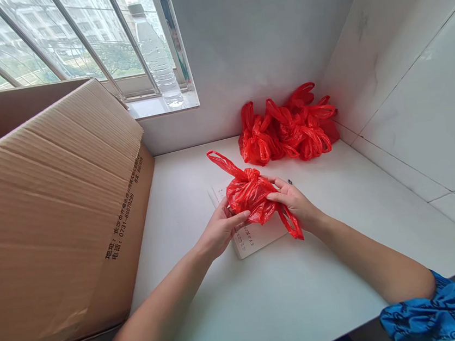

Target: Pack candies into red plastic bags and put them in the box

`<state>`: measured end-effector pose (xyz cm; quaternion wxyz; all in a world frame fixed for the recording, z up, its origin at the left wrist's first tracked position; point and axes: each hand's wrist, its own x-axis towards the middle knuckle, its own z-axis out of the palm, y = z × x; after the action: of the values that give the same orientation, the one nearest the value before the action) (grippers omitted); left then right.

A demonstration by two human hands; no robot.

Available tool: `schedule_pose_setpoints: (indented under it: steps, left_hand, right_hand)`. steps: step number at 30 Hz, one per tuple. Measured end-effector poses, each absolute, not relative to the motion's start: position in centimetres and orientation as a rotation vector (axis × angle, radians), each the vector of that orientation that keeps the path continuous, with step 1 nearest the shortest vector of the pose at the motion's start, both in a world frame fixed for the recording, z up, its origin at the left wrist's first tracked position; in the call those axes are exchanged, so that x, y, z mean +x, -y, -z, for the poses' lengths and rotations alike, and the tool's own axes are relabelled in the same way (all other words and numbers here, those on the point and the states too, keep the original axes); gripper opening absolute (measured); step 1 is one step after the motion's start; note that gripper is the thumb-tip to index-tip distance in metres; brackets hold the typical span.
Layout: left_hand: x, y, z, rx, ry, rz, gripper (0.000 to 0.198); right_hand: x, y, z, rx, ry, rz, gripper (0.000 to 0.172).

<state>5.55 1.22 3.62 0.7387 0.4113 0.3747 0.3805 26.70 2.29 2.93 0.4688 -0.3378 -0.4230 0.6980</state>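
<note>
A knotted red plastic bag (250,195) is held between my two hands near the middle of the white tabletop. My left hand (225,225) grips its lower left side, thumb in front and fingers partly behind it. On the right side, my right hand (290,199) pinches the bag with the thumb in front. One handle loop sticks up to the left, and another hangs below my right hand. What the bag contains is hidden. Beneath it lies an open notebook (256,241) with handwritten marks, partly covered by the bag and my hands.
Several more knotted red bags (288,128) are heaped against the back wall. A large open cardboard box (53,228) stands at the left. On the windowsill is a clear plastic bottle (158,63) beside a barred window. Marble-look wall panels (421,104) bound the table's right side.
</note>
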Motion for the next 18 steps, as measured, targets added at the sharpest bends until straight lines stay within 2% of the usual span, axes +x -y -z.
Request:
schedule_pose_setpoints:
  steps: [7, 10, 12, 18]
  left_hand:
    - [5.9, -1.0, -4.2, 0.861, -0.854, -0.822, 0.066]
    - [6.1, -0.9, -4.2, 0.802, -0.921, -0.865, 0.079]
    - [6.2, -0.7, -4.2, 0.794, -0.954, -0.889, 0.082]
    - [6.6, -0.5, -4.5, 0.808, -0.974, -1.018, 0.07]
  right_hand:
    - [26.9, -2.1, -3.1, -0.881, 1.146, -1.615, 0.037]
    - [26.7, -1.9, -3.4, -0.875, 1.286, -1.569, 0.037]
    - [26.5, -1.6, -3.5, -0.88, 1.337, -1.562, 0.04]
    - [26.1, -1.3, -3.5, -0.869, 1.302, -1.673, 0.07]
